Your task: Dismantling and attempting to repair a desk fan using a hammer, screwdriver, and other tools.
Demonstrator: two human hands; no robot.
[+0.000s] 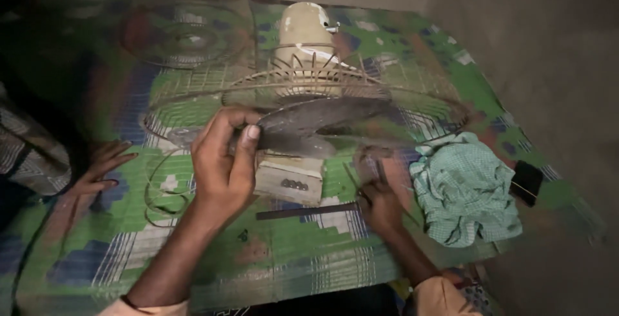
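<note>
dull metal blade (322, 122), wire guard (412, 93), checked cloth (464, 187)

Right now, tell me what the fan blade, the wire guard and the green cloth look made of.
Fan blade: probably metal or hard plastic, dull grey, grimy; left hand grips it.
Wire guard: thin metal rods, pale and worn.
Green cloth: soft woven fabric, checked, crumpled.
</note>
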